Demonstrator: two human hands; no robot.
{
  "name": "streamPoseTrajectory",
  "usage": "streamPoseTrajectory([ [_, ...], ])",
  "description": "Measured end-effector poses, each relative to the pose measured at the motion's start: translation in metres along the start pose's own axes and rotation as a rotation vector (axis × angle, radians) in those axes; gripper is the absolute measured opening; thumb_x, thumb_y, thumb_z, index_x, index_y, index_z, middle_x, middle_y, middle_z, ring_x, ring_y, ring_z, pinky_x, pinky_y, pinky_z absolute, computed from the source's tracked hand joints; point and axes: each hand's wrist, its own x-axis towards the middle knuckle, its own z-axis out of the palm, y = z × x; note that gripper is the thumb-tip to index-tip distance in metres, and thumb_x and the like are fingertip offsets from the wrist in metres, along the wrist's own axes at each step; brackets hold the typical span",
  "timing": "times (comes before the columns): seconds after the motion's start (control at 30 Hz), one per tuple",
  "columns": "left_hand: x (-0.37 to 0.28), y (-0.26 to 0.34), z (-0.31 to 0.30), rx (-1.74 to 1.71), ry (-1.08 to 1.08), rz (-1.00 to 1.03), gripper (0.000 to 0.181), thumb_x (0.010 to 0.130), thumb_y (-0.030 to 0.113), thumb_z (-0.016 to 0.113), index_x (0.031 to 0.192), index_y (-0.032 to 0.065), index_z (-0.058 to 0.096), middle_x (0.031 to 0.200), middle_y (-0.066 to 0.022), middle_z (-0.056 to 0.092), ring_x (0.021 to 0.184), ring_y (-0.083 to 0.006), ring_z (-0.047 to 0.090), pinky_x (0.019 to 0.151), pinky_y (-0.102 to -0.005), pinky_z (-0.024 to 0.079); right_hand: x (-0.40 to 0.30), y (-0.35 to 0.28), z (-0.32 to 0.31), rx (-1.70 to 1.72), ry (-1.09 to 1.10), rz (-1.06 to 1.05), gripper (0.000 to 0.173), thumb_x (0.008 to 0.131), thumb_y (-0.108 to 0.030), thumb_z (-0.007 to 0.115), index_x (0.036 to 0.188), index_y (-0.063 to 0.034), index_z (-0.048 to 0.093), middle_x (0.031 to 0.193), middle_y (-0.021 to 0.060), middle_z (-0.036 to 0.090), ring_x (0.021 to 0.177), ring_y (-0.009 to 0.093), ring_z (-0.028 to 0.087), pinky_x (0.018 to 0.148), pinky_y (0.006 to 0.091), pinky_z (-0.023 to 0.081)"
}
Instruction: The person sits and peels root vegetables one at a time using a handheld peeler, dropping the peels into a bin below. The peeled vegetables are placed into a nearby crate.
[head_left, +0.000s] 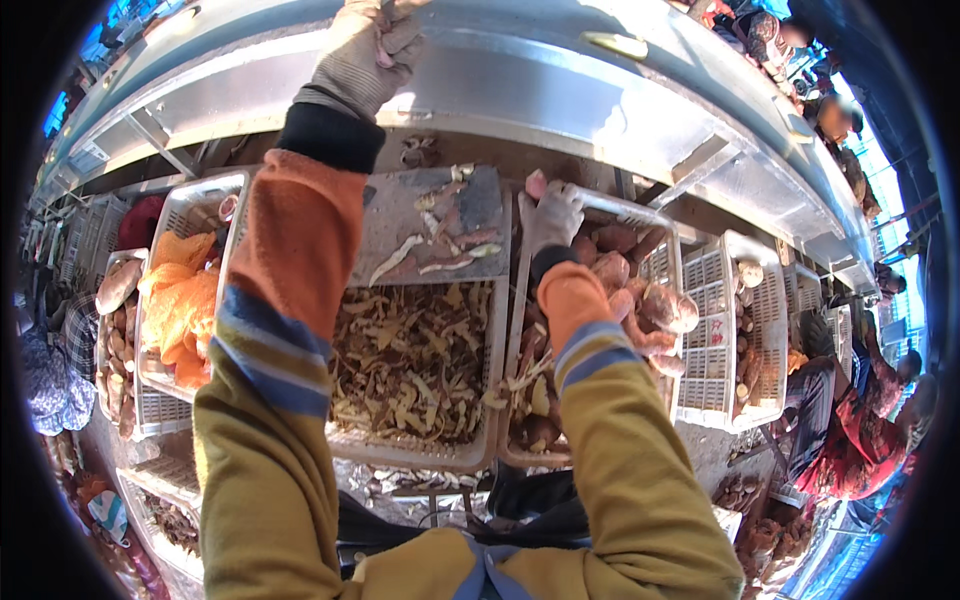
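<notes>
My left hand (367, 60), in a pale knit glove, is raised over the metal-sided worktable at the top edge. Its fingers are curled, and what lies in them cannot be made out. My right hand (553, 216), also gloved, is at the far left corner of a crate of sweet potatoes (611, 271). A pinkish sweet potato end (535, 184) shows between its thumb and fingers. Between my arms, a flat board (405, 217) with long peelings (450, 255) lies across the far end of a crate full of peelings (420, 367).
A long metal worktable (510, 82) runs across the far side, with a pale peeled piece (615, 45) on it. To the left, a white crate holds an orange mesh bag (180, 292). Another white crate (705, 330) stands right. People (847, 450) sit at both sides.
</notes>
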Motion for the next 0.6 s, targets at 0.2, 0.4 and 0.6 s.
streamPoseTrajectory([
  [0.2,-0.042,-0.053,0.052,0.446,0.127,-0.256,0.039,0.09,0.047,0.06,0.101,0.01,0.058,0.073,0.0043,0.05,0.057,-0.007,0.043,0.051,-0.0183,0.044,0.001,0.083,0.027,1.028,0.145,0.032,0.036,0.085,-0.031,0.07,0.106,-0.0062,0.056,0.101,0.0116,0.058,0.089,0.026,0.058,0.081,0.036,0.049],
  [0.4,-0.087,-0.212,0.062,0.932,-0.197,-0.033,0.046,0.098,0.036,0.05,0.138,0.0133,0.045,0.079,-0.0121,0.065,0.06,-0.0134,0.057,0.056,-0.0282,0.051,-0.042,0.084,-0.061,1.733,-0.082,0.124,0.031,0.097,-0.037,0.052,0.105,-0.0084,0.058,0.095,-0.0001,0.06,0.084,0.012,0.058,0.078,0.0263,0.049],
  [0.6,-0.176,-0.194,0.093,1.469,-0.188,0.006,0.049,0.096,0.041,0.049,0.138,0.0156,0.044,0.069,-0.0111,0.065,0.055,-0.0254,0.064,0.051,-0.0371,0.05,-0.085,0.068,-0.073,2.237,-0.312,0.418,0.034,0.094,-0.05,0.051,0.092,-0.017,0.06,0.08,-0.0004,0.059,0.072,0.018,0.059,0.067,0.0307,0.052],
])
